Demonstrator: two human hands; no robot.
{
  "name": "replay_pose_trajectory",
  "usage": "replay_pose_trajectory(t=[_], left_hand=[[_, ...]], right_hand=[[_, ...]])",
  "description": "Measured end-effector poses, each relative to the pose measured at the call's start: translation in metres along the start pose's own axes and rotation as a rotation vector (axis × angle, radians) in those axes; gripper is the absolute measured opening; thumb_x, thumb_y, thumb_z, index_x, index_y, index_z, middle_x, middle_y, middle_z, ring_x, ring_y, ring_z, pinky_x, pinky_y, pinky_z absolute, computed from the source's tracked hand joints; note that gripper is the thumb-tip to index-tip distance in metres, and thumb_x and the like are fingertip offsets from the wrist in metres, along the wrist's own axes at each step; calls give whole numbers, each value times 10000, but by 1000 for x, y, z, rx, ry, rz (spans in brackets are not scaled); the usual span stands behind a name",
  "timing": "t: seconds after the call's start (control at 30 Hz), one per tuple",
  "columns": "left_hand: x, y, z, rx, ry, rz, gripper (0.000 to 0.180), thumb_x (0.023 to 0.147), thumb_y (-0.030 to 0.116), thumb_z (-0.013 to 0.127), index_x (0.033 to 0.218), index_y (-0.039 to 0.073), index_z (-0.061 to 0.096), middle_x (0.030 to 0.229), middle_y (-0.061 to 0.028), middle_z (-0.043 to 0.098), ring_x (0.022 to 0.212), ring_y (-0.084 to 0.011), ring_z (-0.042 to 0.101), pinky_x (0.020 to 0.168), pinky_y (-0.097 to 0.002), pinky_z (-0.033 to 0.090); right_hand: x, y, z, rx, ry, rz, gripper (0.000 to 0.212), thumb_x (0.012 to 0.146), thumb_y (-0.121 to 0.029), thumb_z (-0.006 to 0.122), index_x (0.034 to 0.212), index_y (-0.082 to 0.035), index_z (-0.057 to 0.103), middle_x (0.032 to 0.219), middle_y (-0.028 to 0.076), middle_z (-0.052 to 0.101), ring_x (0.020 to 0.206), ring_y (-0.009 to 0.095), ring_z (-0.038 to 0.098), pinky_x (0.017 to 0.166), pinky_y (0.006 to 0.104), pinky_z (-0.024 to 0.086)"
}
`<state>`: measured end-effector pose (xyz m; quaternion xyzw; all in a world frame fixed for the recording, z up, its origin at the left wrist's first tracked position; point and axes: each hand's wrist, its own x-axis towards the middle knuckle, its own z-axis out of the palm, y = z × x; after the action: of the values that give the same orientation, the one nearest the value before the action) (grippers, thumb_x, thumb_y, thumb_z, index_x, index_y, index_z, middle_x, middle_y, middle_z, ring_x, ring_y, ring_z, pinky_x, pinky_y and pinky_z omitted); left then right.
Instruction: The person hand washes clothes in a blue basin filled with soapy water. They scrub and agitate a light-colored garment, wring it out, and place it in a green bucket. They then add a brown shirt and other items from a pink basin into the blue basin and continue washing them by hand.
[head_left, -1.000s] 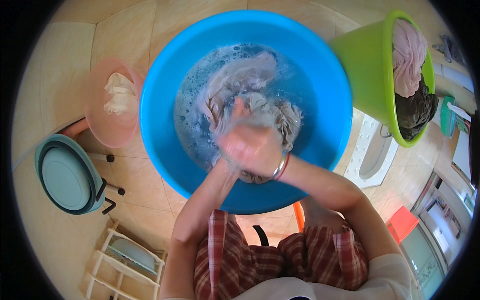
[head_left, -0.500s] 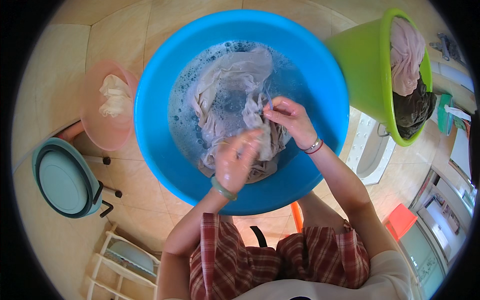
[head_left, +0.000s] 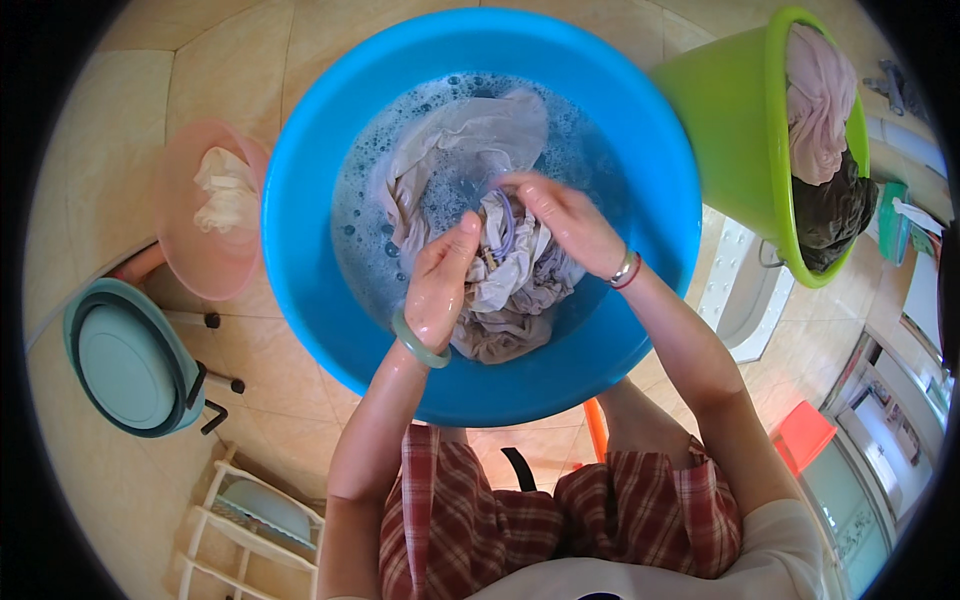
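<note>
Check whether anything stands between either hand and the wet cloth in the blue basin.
Nothing visible does: the left hand and right hand are both at the bunched wet cloth, inside the blue basin.

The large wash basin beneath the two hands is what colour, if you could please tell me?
Bright blue; the large wash basin shows best in the head view.

Left fingers [head_left: 460,236] near right fingers [head_left: 522,183]

Blue basin [head_left: 305,240]: pale cloth [head_left: 508,320] in suds [head_left: 365,205], bunched toward six o'clock
Tiled floor [head_left: 275,350]: squat toilet [head_left: 748,300], three o'clock
</note>
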<state>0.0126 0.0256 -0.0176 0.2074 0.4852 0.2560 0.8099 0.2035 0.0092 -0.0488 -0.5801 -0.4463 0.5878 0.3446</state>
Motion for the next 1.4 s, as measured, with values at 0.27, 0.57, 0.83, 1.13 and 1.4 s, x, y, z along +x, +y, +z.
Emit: replay_pose_trajectory(t=[0.27,0.57,0.83,1.13,1.4], left_hand=[[37,-23,-31,-140,448,77,342,926,381,666,983,45,680,819,24,612,770,-67,534,696,-213,433],[42,-66,24,-445,364,-151,310,1025,315,430,1111,58,580,1013,-57,636,945,-193,624,809,-323,512],[50,-77,-58,-664,-227,-251,285,1002,316,479,973,60,602,906,-45,631,856,-175,615,753,-323,497],[65,-103,-54,-454,41,-127,326,1023,299,433,1105,42,616,1050,-64,637,949,-175,619,796,-308,494],[40,-74,10,-542,314,-204,351,1019,324,456,1186,38,572,1072,-68,664,975,-198,636,843,-342,519]], right_hand=[[-17,-20,30,-153,226,-82,248,922,-208,645,1107,-60,571,880,82,628,660,161,612,626,291,489],[47,37,57,-572,363,-221,378,944,-244,564,625,-40,557,585,194,538,524,344,584,501,411,466],[-10,16,103,-587,209,-304,289,945,-204,523,711,-37,549,694,198,612,607,365,615,534,437,496],[-13,17,102,-577,210,-282,362,974,-261,488,706,-33,574,622,219,588,603,405,595,567,483,479],[46,66,53,-415,235,93,252,954,-212,523,890,11,619,763,192,639,752,369,644,690,430,512]])
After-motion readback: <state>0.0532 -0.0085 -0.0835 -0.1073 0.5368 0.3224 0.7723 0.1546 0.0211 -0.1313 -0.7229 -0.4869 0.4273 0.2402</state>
